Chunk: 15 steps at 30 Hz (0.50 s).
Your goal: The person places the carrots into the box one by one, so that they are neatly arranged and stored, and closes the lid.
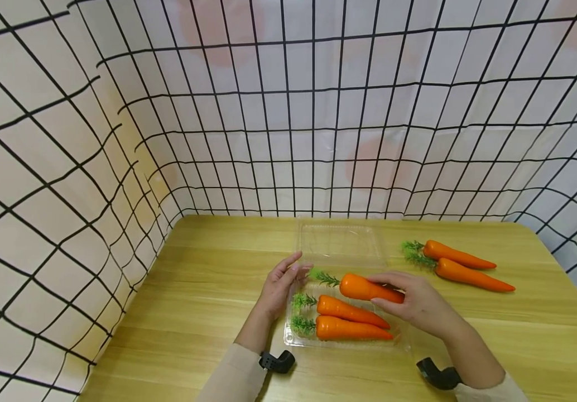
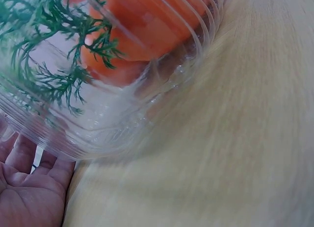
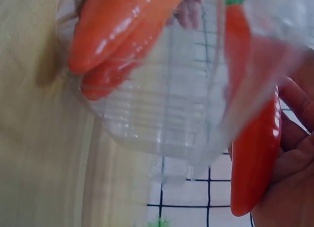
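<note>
The right hand [image 1: 423, 308] grips one carrot [image 1: 356, 286]; the left hand [image 1: 275, 290], relaxed, has the clear box [image 1: 302, 341] just beside it.

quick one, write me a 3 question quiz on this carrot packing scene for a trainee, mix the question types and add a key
1. In the head view, where is the clear lid relative to the tray?
A) shut over it
B) beyond it
C) to its left

2. True or false: the right grip holds a carrot.

3. How many loose carrots lie on the table, right of the tray?

Key: 1. B; 2. True; 3. Two.
</note>
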Tool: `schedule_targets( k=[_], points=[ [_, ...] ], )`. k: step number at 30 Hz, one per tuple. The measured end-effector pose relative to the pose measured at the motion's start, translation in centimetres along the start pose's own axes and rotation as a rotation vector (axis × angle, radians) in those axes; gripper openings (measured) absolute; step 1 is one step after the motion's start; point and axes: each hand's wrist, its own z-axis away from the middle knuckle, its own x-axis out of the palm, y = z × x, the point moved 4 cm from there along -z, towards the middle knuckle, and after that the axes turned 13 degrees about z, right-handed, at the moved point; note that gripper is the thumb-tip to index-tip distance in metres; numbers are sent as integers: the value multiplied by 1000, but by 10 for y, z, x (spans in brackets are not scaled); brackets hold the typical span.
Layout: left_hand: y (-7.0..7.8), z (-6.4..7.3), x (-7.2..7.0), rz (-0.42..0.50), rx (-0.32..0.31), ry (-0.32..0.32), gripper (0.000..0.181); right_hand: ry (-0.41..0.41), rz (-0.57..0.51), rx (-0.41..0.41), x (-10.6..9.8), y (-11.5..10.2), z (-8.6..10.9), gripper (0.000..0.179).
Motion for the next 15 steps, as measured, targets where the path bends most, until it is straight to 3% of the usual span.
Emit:
schedule_targets(
  k=[15],
  points=[
    [-1,-1,0,-56,7,2,55,-120,-24,19,24,-13,-19,38]
  ],
)
